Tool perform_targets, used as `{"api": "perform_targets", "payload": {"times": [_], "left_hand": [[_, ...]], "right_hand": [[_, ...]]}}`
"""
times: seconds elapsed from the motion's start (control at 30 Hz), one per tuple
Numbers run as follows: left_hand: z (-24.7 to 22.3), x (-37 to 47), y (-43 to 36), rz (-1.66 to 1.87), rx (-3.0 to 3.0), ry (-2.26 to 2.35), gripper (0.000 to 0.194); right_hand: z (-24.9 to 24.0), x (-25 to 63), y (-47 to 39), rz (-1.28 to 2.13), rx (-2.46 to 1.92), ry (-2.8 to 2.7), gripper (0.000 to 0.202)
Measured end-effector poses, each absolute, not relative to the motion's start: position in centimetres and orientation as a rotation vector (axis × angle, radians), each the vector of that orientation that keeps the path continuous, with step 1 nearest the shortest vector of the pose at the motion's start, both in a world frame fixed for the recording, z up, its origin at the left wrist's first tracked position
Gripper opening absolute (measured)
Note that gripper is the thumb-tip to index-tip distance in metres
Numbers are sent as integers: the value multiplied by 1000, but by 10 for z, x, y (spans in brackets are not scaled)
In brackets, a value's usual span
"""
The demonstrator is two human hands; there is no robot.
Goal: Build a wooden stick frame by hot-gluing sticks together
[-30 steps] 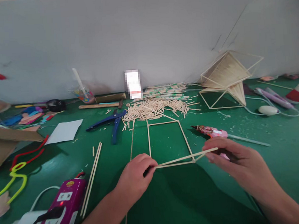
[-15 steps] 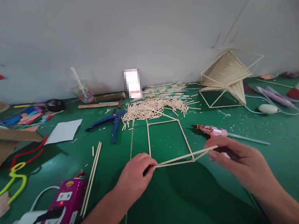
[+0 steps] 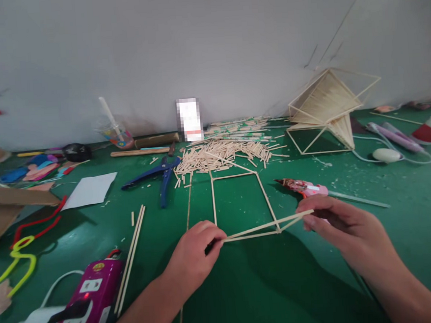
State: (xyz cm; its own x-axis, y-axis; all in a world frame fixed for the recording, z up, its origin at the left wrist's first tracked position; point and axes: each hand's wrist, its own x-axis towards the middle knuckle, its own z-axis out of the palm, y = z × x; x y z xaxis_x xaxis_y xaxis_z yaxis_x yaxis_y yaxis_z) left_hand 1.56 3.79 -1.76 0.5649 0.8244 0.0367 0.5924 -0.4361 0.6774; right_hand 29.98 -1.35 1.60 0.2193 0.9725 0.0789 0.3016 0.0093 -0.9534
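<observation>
My left hand (image 3: 197,251) pinches the near left corner of a thin wooden stick frame (image 3: 235,176), where a loose-looking stick (image 3: 259,228) meets it. That stick slants up to the right across the frame's near right corner. My right hand (image 3: 343,229) has thumb and finger closed on the right ends of the sticks, beside a pink glue gun (image 3: 313,189) lying on the green table. Beyond the frame lies a heap of short cut sticks (image 3: 224,155). A blue cutter (image 3: 161,172) rests left of the heap.
Two long sticks (image 3: 130,261) and a purple power strip (image 3: 88,301) lie at the left. White paper (image 3: 89,190) and cardboard (image 3: 5,210) are farther back. A larger stick structure (image 3: 324,112) stands back right; a phone (image 3: 189,119) leans on the wall.
Both hands keep nearly the same pose and grip. The objects at the left appear shifted very slightly left in the view.
</observation>
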Motion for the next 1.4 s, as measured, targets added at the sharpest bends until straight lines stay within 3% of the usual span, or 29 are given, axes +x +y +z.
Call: {"api": "perform_targets", "payload": {"times": [0.77, 1.17, 1.4], "left_hand": [[-15, 22, 21, 569, 2276, 1269, 18], [-10, 21, 20, 754, 1505, 1268, 1], [-2, 26, 26, 833, 1205, 1144, 8]], "right_hand": [[14, 301, -15, 826, -1500, -1273, 21], [17, 296, -16, 840, -1473, -1250, 17], [17, 292, -15, 786, -1479, -1350, 15]]}}
